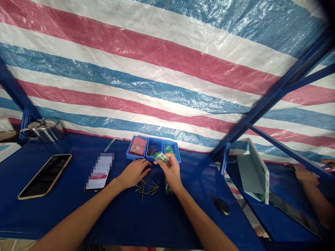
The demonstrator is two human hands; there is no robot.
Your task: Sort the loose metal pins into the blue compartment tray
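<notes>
My right hand [171,170] is closed on a small green and clear plastic bag [161,157], held up before the blue bins. Low over the table, my left hand [134,173] has its fingers curled together above slim, dark and gold drill bits [142,191]; what lies in its fingertips is hidden. More loose drill bits [153,188] are scattered just to the right. A second green plastic bag [168,188] lies on the table, partly behind my right wrist.
Three joined blue bins [127,156] stand at the back, holding reddish packets [138,145], drill bits [151,150] and green bags [169,149]. Two phones [45,176] [101,170], a pen [110,144] and a metal pot [48,130] are left; a black round object [222,206] and another person's arm [311,188] are right.
</notes>
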